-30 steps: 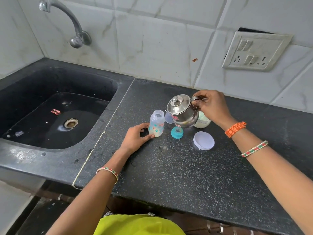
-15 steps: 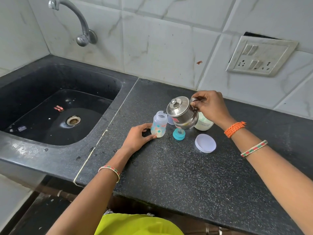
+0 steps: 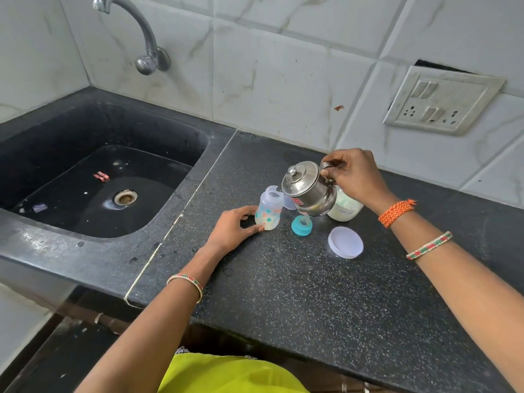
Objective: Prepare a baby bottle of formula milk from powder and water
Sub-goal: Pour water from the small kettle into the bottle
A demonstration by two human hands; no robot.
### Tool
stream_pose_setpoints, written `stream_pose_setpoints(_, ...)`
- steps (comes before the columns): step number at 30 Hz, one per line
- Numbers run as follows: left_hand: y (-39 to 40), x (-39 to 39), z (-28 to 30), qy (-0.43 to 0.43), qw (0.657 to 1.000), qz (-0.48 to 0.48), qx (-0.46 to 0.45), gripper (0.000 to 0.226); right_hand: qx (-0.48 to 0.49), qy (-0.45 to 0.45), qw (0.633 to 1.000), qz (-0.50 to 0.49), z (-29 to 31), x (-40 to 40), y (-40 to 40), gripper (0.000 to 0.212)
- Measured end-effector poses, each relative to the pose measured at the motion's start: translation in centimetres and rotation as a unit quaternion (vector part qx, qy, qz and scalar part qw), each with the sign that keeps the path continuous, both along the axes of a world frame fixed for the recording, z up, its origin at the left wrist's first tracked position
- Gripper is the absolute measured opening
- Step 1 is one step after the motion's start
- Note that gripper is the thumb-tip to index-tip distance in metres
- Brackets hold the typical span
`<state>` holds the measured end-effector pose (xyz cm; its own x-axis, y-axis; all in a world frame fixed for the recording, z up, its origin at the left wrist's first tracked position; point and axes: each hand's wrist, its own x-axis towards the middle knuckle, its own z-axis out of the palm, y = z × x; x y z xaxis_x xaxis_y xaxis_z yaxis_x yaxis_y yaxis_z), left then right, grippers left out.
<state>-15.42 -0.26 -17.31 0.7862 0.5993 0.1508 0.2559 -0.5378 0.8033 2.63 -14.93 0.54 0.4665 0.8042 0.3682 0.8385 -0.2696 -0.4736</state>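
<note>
red kettle sticker, jar label, both unreadable

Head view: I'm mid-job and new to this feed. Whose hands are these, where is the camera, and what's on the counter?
No machine here: a person works bare-handed, and the camera sits on their head, looking down. The left hand steadies an open baby bottle standing on the black counter. The right hand holds a steel kettle by its handle, tilted toward the bottle. Also on the counter: a teal bottle ring with its teat, a white lid and an open jar behind the kettle. The sink is to the left.
</note>
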Motion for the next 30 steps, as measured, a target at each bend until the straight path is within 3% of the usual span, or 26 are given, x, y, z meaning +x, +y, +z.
stream_pose_setpoints(30, 0.0, 0.0, 0.0, -0.003, 1.000, 0.003, -0.009, 0.057, -0.016, -0.029, 0.999, -0.007, 1.7, -0.4, 0.1, 0.018)
